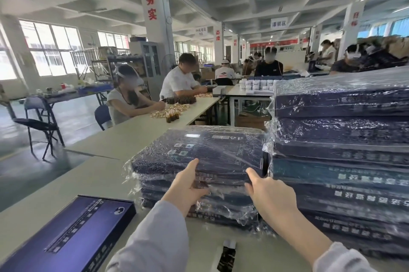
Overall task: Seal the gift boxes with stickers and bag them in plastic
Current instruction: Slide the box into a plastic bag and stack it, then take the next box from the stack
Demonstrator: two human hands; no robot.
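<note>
Red "务实" on the central pillar (153, 36)

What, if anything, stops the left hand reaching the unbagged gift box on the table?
Likely nothing, so yes: the unbagged gift box lies uncovered on the table left of the left hand, with nothing between them; that hand would first have to release the top bagged box it grips.

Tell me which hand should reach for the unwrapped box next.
Left, probably: both hands grip the bagged box, but the left hand is nearer the unwrapped box; the right hand would cross over.
</note>
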